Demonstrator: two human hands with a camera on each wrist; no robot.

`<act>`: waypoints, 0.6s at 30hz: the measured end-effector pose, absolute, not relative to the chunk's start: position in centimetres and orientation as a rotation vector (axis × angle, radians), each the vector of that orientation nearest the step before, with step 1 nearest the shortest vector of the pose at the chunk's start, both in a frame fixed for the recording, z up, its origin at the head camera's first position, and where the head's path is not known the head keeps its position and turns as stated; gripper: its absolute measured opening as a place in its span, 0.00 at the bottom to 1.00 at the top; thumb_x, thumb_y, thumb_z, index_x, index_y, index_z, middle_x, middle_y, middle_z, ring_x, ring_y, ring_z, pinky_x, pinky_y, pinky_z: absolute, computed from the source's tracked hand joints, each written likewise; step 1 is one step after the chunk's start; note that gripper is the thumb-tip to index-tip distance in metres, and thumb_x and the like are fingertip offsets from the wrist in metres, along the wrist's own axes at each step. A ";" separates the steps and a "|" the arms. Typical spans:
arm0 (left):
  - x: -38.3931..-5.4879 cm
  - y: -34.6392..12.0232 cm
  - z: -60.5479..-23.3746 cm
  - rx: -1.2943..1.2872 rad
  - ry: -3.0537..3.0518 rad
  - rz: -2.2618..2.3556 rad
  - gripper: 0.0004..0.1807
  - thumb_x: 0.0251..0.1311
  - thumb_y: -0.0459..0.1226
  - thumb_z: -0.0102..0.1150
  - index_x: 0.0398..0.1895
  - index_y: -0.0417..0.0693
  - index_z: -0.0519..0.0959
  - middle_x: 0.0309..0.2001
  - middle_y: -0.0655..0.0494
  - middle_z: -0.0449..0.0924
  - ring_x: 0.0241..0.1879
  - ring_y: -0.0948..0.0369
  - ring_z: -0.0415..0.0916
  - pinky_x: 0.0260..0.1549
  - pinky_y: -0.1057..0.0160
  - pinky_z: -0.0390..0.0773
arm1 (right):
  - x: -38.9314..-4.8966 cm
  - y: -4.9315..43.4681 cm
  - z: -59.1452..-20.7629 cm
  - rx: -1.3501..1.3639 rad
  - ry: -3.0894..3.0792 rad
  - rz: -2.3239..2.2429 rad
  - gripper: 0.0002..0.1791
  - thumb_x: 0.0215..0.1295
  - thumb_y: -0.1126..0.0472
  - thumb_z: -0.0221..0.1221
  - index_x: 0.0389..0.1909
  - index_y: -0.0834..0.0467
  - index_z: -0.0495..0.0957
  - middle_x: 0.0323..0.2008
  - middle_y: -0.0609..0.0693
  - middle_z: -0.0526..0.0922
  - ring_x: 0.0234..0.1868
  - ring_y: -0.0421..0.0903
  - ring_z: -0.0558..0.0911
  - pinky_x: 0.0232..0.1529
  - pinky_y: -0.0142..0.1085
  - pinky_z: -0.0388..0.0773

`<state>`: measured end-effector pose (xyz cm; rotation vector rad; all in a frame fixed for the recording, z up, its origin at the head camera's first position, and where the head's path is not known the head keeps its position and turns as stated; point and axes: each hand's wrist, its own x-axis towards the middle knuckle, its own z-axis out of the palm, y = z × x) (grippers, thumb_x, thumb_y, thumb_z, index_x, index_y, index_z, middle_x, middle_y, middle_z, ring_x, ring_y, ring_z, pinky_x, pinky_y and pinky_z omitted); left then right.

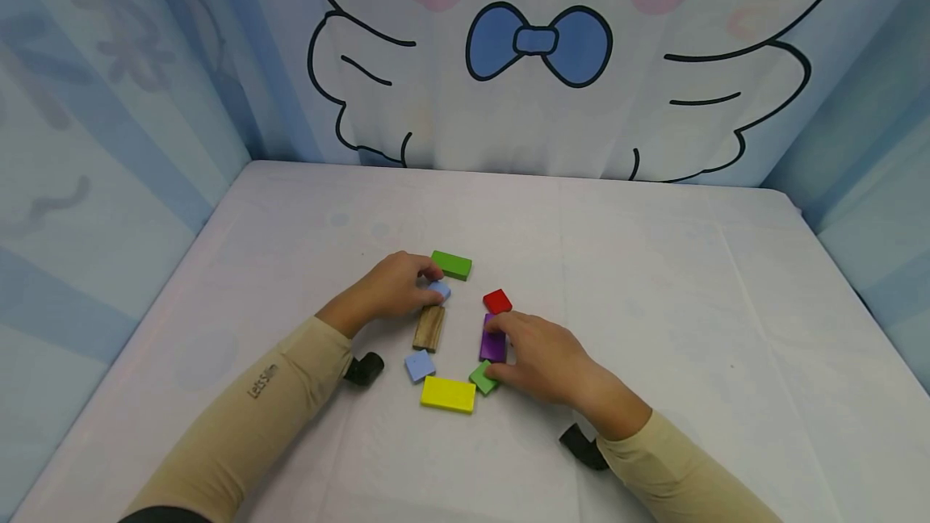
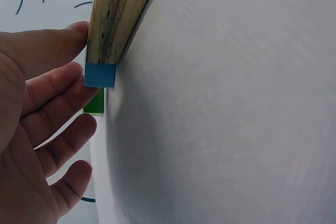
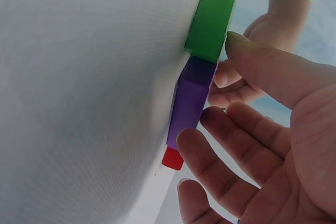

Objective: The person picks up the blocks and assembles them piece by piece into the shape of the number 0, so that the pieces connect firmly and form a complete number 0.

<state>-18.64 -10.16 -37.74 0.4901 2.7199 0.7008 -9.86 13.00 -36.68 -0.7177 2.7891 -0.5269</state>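
My left hand pinches a light blue block between thumb and index finger; the other fingers are spread in the left wrist view. That block sits between a long green block and a brown wood-grain block. My right hand touches two blocks with relaxed fingers: its thumb is at a small green block, its index fingertip at a purple block. A small red block lies just beyond the purple one. A second light blue block and a yellow block lie nearest me.
The blocks form a rough ring on a white-covered table. Patterned curtains enclose its left, right and far sides. A black wrist device is by the left sleeve, another by the right.
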 end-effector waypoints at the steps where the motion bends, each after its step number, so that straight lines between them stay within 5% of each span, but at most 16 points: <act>1: -18.6 -10.2 -37.7 0.490 2.720 0.700 0.19 0.62 0.43 0.69 0.53 0.45 0.81 0.50 0.52 0.81 0.49 0.56 0.75 0.55 0.56 0.75 | -9.9 13.0 -36.7 -0.717 2.790 -0.526 0.26 0.58 0.53 0.72 0.55 0.55 0.77 0.42 0.46 0.81 0.40 0.44 0.78 0.43 0.39 0.78; 18: -18.7 -10.1 -37.8 0.500 2.719 0.703 0.19 0.63 0.43 0.69 0.53 0.44 0.81 0.50 0.52 0.81 0.50 0.56 0.75 0.56 0.55 0.74 | -9.8 12.9 -36.6 -0.700 2.794 -0.515 0.27 0.57 0.52 0.73 0.55 0.55 0.77 0.43 0.47 0.82 0.41 0.44 0.78 0.45 0.40 0.79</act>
